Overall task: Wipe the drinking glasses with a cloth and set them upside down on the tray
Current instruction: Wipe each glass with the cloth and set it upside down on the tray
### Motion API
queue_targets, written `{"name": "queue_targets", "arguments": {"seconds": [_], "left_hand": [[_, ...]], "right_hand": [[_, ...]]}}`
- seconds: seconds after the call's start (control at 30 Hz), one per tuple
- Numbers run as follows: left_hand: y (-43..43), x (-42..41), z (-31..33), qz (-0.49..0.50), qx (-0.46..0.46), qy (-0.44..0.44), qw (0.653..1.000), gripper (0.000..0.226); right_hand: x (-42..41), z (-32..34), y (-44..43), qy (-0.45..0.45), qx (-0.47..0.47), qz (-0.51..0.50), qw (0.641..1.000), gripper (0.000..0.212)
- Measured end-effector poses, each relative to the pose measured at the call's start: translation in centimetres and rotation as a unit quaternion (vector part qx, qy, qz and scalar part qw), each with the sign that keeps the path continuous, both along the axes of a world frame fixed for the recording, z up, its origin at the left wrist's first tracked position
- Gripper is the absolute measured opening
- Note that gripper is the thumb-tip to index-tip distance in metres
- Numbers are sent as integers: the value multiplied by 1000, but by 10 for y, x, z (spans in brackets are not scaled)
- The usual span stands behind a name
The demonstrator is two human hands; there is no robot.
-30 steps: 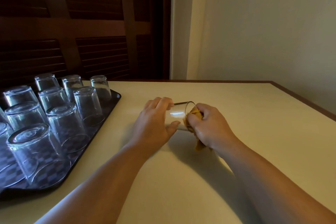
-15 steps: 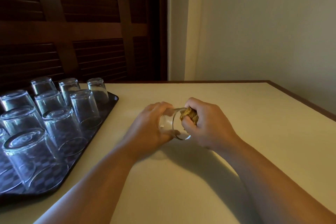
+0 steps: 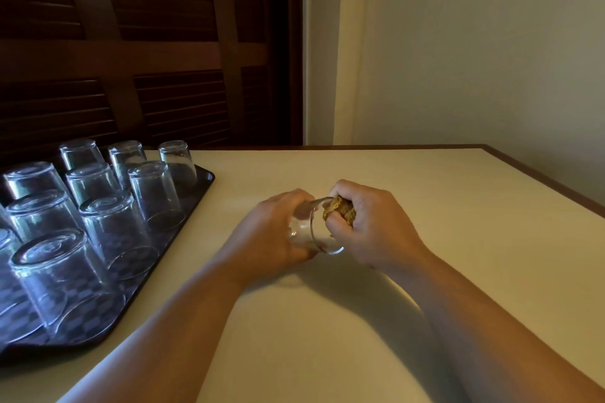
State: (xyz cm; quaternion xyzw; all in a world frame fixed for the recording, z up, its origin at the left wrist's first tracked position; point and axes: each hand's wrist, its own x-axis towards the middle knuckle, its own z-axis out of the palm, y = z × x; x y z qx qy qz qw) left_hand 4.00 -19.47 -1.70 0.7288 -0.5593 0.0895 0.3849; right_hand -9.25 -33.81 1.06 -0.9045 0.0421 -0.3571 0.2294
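Now | our left hand grips glass, axis sideways, mouth rightward | right hand pinches cloth at mouth | tray left, nearer left hand

A cream table lies at six o'clock, dark louvred doors at ten o'clock, a pale wall at two

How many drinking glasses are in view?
11. Ten upside down on the tray: back row of three, next row of three, then two, one cut by the left edge, one nearest. The eleventh glass lies in the left hand. Others may be cropped left.
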Motion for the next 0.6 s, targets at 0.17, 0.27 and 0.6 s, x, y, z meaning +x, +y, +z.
{"name": "queue_targets", "arguments": {"seconds": [0.17, 0.27, 0.6], "left_hand": [[-10, -2, -6, 137, -64, -132, 980, 56], [-6, 2, -1, 104, -48, -77, 990, 69], [-10, 3, -3, 160, -76, -178, 968, 55]], "right_hand": [[14, -8, 19, 79, 446, -66, 889, 16], [10, -5, 7, 34, 204, -56, 977, 10], [14, -7, 22, 91, 502, -41, 859, 19]]}}
